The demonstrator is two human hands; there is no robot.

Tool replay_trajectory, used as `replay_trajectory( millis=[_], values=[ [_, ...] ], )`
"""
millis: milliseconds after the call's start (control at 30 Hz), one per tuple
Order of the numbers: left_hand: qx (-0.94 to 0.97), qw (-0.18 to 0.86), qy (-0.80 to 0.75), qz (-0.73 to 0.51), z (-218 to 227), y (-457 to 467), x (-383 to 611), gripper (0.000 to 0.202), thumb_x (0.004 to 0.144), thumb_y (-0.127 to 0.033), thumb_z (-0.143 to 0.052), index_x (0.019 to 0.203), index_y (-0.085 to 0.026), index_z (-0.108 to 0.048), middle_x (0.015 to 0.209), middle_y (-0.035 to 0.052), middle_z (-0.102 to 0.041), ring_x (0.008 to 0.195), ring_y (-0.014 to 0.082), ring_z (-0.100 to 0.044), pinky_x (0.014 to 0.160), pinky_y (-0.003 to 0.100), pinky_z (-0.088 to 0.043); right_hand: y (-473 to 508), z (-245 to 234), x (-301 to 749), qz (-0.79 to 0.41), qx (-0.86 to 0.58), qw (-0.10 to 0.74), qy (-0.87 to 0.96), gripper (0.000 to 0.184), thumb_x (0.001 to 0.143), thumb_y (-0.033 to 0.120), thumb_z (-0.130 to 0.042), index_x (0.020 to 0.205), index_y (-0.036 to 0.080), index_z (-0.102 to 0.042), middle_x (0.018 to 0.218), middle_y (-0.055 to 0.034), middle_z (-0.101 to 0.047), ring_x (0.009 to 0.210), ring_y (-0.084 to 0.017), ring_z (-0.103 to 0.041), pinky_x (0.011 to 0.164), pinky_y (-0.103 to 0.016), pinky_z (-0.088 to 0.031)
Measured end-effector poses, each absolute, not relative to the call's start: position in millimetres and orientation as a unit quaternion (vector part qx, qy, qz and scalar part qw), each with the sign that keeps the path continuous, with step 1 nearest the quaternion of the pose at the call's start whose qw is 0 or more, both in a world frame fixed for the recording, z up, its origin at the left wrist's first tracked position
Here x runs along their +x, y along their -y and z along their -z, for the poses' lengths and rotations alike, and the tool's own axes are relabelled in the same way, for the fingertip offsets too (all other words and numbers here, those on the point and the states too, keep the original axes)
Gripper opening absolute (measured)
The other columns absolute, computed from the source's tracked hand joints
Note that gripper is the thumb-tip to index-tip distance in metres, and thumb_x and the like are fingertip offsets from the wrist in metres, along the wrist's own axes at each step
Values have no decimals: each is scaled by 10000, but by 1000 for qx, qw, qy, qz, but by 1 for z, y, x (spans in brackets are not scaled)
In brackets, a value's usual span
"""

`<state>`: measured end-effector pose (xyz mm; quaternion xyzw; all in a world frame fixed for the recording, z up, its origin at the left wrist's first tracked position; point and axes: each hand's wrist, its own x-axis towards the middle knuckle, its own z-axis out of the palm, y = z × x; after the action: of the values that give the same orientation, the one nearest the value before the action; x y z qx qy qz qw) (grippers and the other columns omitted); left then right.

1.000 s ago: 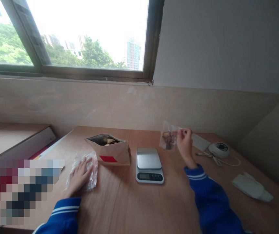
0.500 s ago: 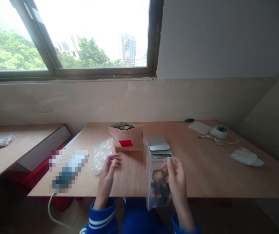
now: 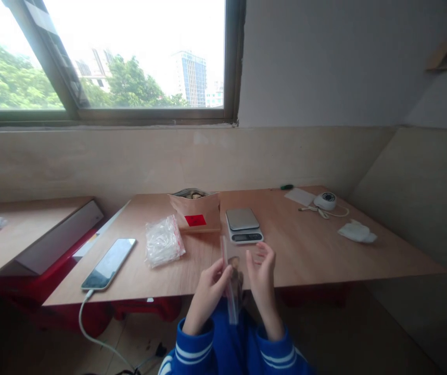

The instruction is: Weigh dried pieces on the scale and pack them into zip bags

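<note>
My left hand (image 3: 206,285) pinches the zip edge of a clear plastic zip bag (image 3: 233,308), held over the table's front edge. Dark brown dried slices show through the plastic. Just right of the bag, my right hand (image 3: 263,273) is open, its fingers apart and curved, apparently holding nothing. Beyond my hands is a white kitchen scale (image 3: 242,221) with a bare metal plate and a dark display. Left of the scale, a brown paper pouch (image 3: 211,214) with a red label stands with its mouth open and some contents visible inside.
A pack of clear zip bags (image 3: 164,242) lies left of the pouch. Farther left is a phone (image 3: 109,264) with a cable (image 3: 86,329) hanging off the edge. At the right are a white dome camera (image 3: 324,201), a paper sheet (image 3: 299,196) and a crumpled white tissue (image 3: 357,232).
The zip bag has passed from my right hand to my left, turning nearly edge-on. My right hand has let go. The view has swung slightly right.
</note>
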<state>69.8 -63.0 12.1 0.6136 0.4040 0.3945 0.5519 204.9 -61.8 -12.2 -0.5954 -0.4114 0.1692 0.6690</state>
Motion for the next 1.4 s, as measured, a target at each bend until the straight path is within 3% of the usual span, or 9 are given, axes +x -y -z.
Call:
replay_trajectory(
  millis=[100,167,267,433,733,1000,1267,1400],
  values=[
    [559,557,-437,-432,-7,61,84,359,813,-537,-523,810,-177,-525,497,-50,-491,429,130,-509,415,226,-403,67,8,198,-231,-558,607,517,271,875,434,-507,971,190,-577,938,-83,-636,835,-199,-611,753,-335,-512],
    [534,521,-450,-491,-3,60,92,350,803,-530,-540,793,-181,-520,560,-37,-523,497,127,-536,464,222,-431,71,3,194,-298,-520,575,557,255,904,410,-467,927,191,-595,881,-67,-659,799,-186,-635,724,-307,-528],
    [510,454,-471,-558,1,59,99,334,821,-503,-534,732,-183,-498,629,-29,-516,598,115,-531,552,209,-442,78,-2,193,-352,-491,569,558,239,888,397,-506,963,192,-604,925,-73,-685,848,-198,-664,739,-312,-553],
    [532,418,-502,-539,6,64,100,342,833,-507,-518,709,-189,-493,609,-30,-493,587,114,-502,554,213,-431,83,-3,205,-420,-449,545,571,235,857,403,-553,949,208,-647,942,-59,-713,889,-219,-692,749,-333,-579],
    [589,404,-474,-515,-6,65,105,322,861,-488,-486,734,-193,-500,657,-27,-504,634,117,-527,609,220,-445,81,-5,214,-355,-457,578,575,242,856,364,-563,978,220,-715,1055,-69,-719,983,-254,-677,884,-391,-542],
    [677,313,-461,-481,-28,58,141,330,884,-433,-470,655,-195,-463,649,-13,-497,631,122,-491,607,238,-390,82,0,233,-279,-548,627,478,300,831,404,-602,986,165,-696,973,-107,-731,906,-262,-689,806,-379,-545],
    [625,362,-466,-511,-4,62,145,257,903,-415,-437,826,-204,-560,806,39,-609,750,169,-571,702,279,-439,75,5,239,-330,-508,646,465,258,804,404,-635,871,162,-692,950,-99,-724,910,-235,-678,851,-385,-541],
    [623,348,-465,-524,4,58,140,289,904,-417,-430,754,-196,-541,724,20,-583,675,147,-539,649,257,-429,76,0,229,-365,-492,657,440,284,792,437,-640,843,160,-671,883,-88,-723,844,-226,-688,796,-368,-564]
  ],
)
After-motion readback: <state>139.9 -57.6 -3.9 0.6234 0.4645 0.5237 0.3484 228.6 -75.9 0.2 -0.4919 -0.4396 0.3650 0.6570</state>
